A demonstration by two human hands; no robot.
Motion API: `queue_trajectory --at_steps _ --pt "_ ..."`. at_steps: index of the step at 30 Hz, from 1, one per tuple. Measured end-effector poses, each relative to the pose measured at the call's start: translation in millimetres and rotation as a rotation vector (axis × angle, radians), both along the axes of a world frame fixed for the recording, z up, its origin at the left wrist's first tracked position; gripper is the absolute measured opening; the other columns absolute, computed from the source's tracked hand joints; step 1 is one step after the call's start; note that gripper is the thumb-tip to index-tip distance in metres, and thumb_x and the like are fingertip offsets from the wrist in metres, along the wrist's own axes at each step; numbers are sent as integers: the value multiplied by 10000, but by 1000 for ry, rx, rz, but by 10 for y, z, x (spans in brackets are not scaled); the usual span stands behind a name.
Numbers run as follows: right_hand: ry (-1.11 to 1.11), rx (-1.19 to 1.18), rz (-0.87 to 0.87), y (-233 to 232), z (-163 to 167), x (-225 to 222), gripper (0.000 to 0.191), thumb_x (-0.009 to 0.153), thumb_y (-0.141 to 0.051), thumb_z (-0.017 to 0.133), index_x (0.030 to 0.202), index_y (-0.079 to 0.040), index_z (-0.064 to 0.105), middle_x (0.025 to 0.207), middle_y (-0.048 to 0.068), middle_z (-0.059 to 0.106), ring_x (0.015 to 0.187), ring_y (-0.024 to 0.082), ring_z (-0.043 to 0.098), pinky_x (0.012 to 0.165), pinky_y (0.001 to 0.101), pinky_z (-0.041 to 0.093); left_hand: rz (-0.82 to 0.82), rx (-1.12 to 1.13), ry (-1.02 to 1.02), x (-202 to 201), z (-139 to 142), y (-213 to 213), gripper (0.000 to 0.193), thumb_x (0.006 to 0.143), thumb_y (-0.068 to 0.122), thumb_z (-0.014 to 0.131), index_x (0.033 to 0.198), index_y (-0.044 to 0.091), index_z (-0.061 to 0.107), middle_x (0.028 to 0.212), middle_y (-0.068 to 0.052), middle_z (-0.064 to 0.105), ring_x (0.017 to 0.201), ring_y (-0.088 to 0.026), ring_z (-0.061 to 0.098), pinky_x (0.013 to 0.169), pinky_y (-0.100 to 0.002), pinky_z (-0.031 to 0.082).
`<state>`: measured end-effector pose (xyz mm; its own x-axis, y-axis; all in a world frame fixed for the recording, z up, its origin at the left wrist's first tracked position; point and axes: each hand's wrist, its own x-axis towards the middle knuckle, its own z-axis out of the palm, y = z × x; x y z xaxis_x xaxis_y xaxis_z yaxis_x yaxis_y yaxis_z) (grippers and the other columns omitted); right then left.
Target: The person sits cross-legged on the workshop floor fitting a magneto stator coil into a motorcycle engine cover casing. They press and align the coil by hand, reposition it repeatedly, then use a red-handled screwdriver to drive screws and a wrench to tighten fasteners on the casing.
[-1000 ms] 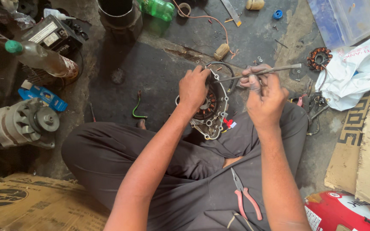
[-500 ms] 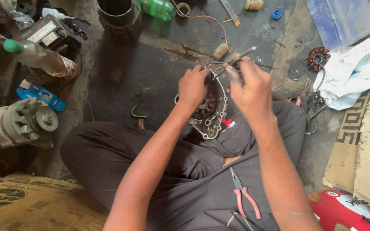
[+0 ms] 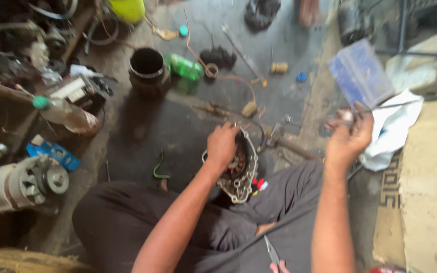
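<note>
Gripping a round metal housing (image 3: 238,169) with copper windings, left hand (image 3: 222,146); right hand (image 3: 350,139) pinches a thin rod (image 3: 388,106).

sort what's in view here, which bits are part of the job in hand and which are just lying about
In hand:
left hand on motor stator housing
right hand holding thin metal rod

Lying about:
green plastic bottle
black pipe section
alternator
pliers

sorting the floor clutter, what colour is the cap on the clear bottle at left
Green, on the clear bottle; shows best in the head view.
</note>
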<state>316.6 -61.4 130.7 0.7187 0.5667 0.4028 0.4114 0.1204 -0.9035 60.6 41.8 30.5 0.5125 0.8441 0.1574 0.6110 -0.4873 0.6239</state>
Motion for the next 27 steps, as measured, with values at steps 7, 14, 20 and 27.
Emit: queue_trajectory --at_steps 7,14,20,27 --pt "-546 -510 -214 70 -346 923 189 1078 -62 701 1255 3 684 1116 149 738 981 210 716 887 347 564 -3 -44 32 22 -56 33 355 711 24 748 1049 132 736 1059 -83 667 973 -360 647 791 -496 545" --pt "226 -413 388 766 -38 536 767 930 -161 776 1521 -85 293 1259 171 613 964 216 678 718 368 600 -13 -28 16 -16 -14 34 411 680 18 758 1075 125 717 1057 -78 668 958 -356 645 800 -477 550" --pt "295 -58 258 288 120 -47 542 1029 -26 689 1461 -40 361 1107 106 580 772 135 585 636 288 493 2 -26 -1 -6 6 7 408 672 45 772 1066 132 714 1027 -86 662 953 -366 641 788 -490 540" --pt "-390 -284 -148 -1438 1172 -607 463 912 95 734 1338 89 552 1220 195 577 915 251 657 715 372 597 19 3 -20 54 -12 7 389 716 15 734 1082 144 721 1044 -80 665 959 -360 649 782 -488 545"
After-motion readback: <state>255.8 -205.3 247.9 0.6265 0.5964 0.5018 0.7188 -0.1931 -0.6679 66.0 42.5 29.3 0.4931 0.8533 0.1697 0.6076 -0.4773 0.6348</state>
